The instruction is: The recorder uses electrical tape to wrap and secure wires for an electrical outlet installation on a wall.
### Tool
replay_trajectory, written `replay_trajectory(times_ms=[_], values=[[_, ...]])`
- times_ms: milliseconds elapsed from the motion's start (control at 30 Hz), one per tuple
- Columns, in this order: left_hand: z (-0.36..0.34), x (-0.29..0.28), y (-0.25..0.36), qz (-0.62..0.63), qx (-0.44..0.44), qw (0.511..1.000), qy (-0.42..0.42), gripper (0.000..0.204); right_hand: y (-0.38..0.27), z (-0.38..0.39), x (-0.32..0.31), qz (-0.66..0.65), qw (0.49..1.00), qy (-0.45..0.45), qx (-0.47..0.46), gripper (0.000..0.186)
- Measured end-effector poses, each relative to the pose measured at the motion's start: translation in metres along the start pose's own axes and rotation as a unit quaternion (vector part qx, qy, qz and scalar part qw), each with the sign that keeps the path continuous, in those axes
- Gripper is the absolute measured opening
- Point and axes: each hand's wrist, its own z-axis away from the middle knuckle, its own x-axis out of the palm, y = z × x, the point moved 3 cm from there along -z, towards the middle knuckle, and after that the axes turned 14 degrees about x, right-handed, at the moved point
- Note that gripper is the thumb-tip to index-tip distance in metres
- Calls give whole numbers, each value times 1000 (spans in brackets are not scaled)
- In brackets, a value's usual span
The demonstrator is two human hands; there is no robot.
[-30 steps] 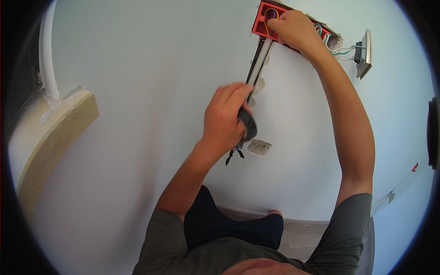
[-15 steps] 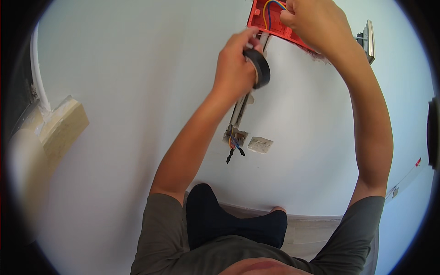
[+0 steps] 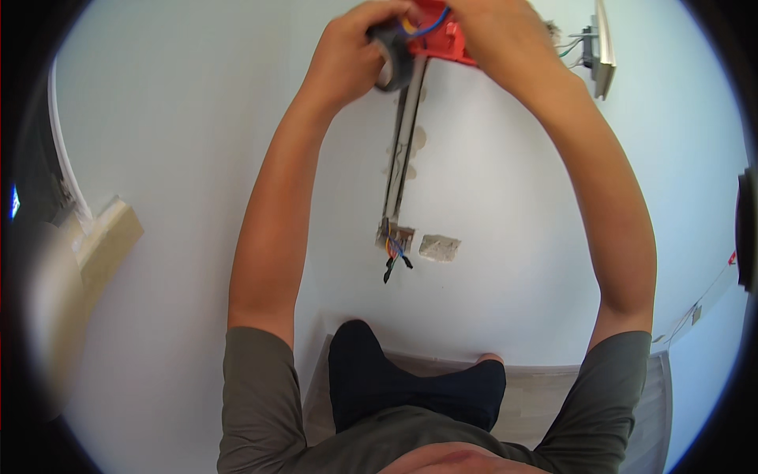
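My left hand (image 3: 343, 59) grips a black tape roll (image 3: 392, 63) at the top, beside a red wall box (image 3: 442, 49), its fingertips raised to the box's wires. My right hand (image 3: 509, 47) covers the box's right part, fingers bent around a blue wire (image 3: 432, 27); the fingertips are partly hidden. A yellow wire (image 3: 408, 24) shows between my hands. Right of them a square switch plate (image 3: 604, 59) hangs out from the wall on green and white wires. Below the box, a pale conduit (image 3: 408, 118) runs down a chased groove.
Lower on the wall, taped wire ends (image 3: 395, 257) poke from a cavity beside a rough patch (image 3: 439, 247). A beige sill (image 3: 110, 233) juts at the left. A dark object (image 3: 742, 229) sits at the right rim. My legs (image 3: 410, 403) are below.
My left hand has risen with the tape roll from the groove to the red box. My right hand has stayed at the box, shifting slightly, and the whole view has shifted.
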Motion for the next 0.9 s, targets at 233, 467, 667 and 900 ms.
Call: replay_trajectory(times_ms=[233,467,667,900], values=[[16,-7,-8,93,32,995,4,29,19,-31,42,-4,986,-161,-35,20],[8,-5,-4,215,-20,976,19,23,17,-39,44,-79,975,-208,11,8],[12,-11,2,209,-22,977,23,18,11,-42,49,-74,976,-207,6,6],[138,27,31,206,-263,922,198,15,17,-33,44,44,993,-91,-60,10]])
